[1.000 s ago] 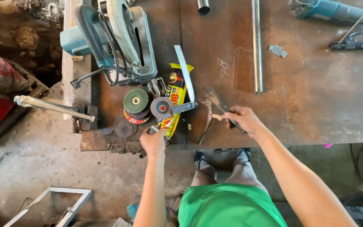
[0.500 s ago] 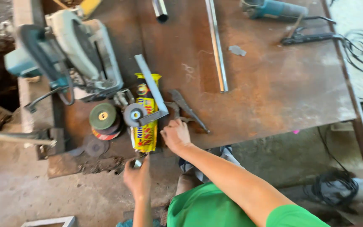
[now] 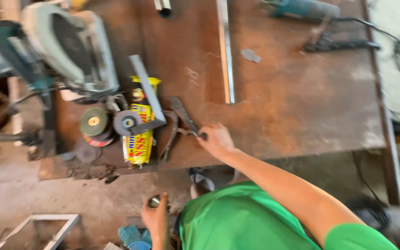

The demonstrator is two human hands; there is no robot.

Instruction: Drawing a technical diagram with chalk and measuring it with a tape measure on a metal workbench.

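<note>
- Your right hand (image 3: pixel 216 140) rests on the near edge of the rusty steel table (image 3: pixel 302 106), with the fingers closed on the handle of the pliers (image 3: pixel 181 118).
- The pliers lie on the table just beside the yellow packet (image 3: pixel 140 139), and their other handle is spread apart.
- Your left hand (image 3: pixel 156 220) is off the table, low above the floor, pinching a small round metal piece (image 3: pixel 153 201).
- The chop saw (image 3: pixel 65 46) stands at the far left.

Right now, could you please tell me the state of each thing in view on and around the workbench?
Right hand: gripping the locking pliers' handle.
Locking pliers: lying flat on the bench.
Left hand: below the bench edge, holding a small metal piece.
Chop saw: blade head raised.
Angle grinder: lying idle, corded.
Yellow packet: flat under an angle bar.
</note>
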